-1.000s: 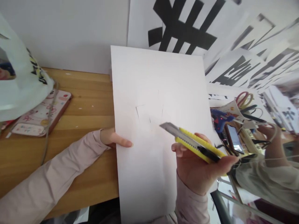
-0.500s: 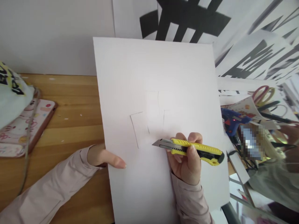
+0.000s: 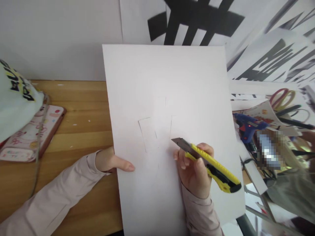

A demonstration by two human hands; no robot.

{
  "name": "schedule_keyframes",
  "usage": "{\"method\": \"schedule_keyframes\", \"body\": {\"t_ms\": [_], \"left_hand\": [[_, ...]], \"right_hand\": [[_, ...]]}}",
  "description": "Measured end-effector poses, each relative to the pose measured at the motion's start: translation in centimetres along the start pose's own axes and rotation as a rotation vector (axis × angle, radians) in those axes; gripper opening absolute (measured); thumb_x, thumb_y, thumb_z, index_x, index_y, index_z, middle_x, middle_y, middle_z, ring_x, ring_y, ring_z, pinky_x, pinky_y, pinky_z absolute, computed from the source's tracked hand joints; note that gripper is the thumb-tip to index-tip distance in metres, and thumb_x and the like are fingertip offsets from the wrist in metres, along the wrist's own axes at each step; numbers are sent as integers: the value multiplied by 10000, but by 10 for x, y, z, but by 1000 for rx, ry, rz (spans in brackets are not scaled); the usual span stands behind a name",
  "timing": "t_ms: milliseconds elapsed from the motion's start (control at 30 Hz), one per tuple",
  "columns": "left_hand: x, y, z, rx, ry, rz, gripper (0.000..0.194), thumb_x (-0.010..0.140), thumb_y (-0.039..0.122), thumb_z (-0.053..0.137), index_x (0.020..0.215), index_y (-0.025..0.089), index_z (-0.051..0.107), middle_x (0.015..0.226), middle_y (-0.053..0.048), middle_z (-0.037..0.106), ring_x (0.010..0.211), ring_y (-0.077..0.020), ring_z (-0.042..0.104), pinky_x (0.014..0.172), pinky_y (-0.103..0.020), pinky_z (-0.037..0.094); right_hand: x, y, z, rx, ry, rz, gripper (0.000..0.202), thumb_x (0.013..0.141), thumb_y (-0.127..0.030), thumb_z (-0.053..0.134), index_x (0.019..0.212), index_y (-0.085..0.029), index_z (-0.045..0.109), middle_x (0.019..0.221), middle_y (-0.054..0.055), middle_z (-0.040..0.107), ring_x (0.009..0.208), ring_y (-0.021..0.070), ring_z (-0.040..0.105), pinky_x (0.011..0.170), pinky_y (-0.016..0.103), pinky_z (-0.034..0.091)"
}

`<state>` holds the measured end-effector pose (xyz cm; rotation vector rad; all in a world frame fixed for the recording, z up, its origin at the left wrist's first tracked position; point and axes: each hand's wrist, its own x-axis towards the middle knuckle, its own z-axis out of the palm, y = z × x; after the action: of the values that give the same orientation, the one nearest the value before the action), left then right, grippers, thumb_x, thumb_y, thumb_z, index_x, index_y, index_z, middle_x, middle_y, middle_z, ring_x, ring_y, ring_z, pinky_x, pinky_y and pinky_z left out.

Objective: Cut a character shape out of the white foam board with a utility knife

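A large white board [image 3: 137, 82] fills the middle of the view, with several thin dark lines marked or cut into it. My left hand [image 3: 115, 162] grips the board's left edge, thumb on top and the other fingers hidden underneath. In my right hand [image 3: 197, 170] is a yellow and black utility knife [image 3: 216, 168], its blade out and pointing up and left. The blade tip lies over the board near the lower end of the right-hand line; whether it touches the surface I cannot tell.
On the wooden table [image 3: 86, 111] at left lie a pink patterned case [image 3: 46, 127], a cable and a white bag [image 3: 17, 108]. To the right are a blue glue gun [image 3: 249, 127], scissors [image 3: 280, 98] and another person's sleeve [image 3: 292, 190]. Paper with black shapes [image 3: 197, 19] covers the wall.
The knife has turned in my right hand, its blade now aimed up-left instead of left, and its tip has moved right and up. My left hand keeps its hold on the board.
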<state>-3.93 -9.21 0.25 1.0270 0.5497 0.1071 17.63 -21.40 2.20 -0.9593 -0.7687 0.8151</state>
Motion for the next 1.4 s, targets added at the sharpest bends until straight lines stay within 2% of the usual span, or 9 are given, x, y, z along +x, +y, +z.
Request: {"method": "schedule_keyframes", "body": {"t_ms": [200,300,400,533,633,833,933,1100,1400], "left_hand": [[-5,-12,-1,19,61,-14,343,635,295,875,937,170,768,983,-76,771,890,-225,686,825,-343,564],[-11,-30,20,-107,155,-32,375,616,353,901,929,181,786,1008,-83,773,827,-206,693,805,-330,570],[-14,-47,45,-347,248,-69,453,532,385,937,906,181,785,902,-95,774,789,-236,710,742,-347,578],[0,-46,55,-387,337,-95,430,469,256,948,846,137,778,861,-113,770,770,-252,713,713,-359,575],[15,-36,51,-391,291,-18,438,402,167,917,810,133,764,812,-88,764,720,-228,698,730,-356,567],[26,-33,44,-412,374,41,411,380,113,870,774,120,753,834,-132,765,749,-267,711,742,-374,560],[24,-35,49,-430,395,65,405,373,143,887,750,118,742,809,-136,759,713,-257,704,731,-371,555],[12,-42,65,-464,425,135,608,315,190,935,891,125,751,824,-114,759,715,-245,699,737,-364,552],[-8,-57,95,-477,541,178,590,368,227,978,895,112,738,849,-86,763,739,-225,700,770,-372,556]], "right_hand": [[-32,-3,-16,-88,267,-93,183,849,-227,729,982,-267,610,685,-80,558,530,77,493,627,280,506],[-48,-4,-23,-138,418,-178,176,864,-199,709,1001,-247,609,659,-74,589,538,97,531,614,288,493],[-63,-3,-30,-187,483,-208,185,868,-261,709,1029,-219,627,607,-58,600,534,129,572,547,283,472],[-74,-1,-41,-234,483,-100,276,855,-369,708,1051,-189,632,614,-15,648,513,146,584,474,265,439],[-73,-2,-47,-257,480,-27,342,833,-414,726,1061,-173,638,643,-16,641,534,137,581,525,289,474],[-63,-3,-45,-271,452,-1,417,794,-471,772,1068,-175,669,670,-11,648,582,147,584,641,345,505],[-62,-4,-44,-269,435,12,413,796,-464,774,1075,-177,670,678,-13,648,587,147,584,649,347,498],[-61,-6,-41,-242,435,7,408,792,-444,776,1072,-171,662,669,-21,644,578,134,573,610,312,481],[-76,-20,-41,-353,452,-92,366,746,-384,801,999,-171,646,655,-23,645,522,125,575,550,288,480]]}}
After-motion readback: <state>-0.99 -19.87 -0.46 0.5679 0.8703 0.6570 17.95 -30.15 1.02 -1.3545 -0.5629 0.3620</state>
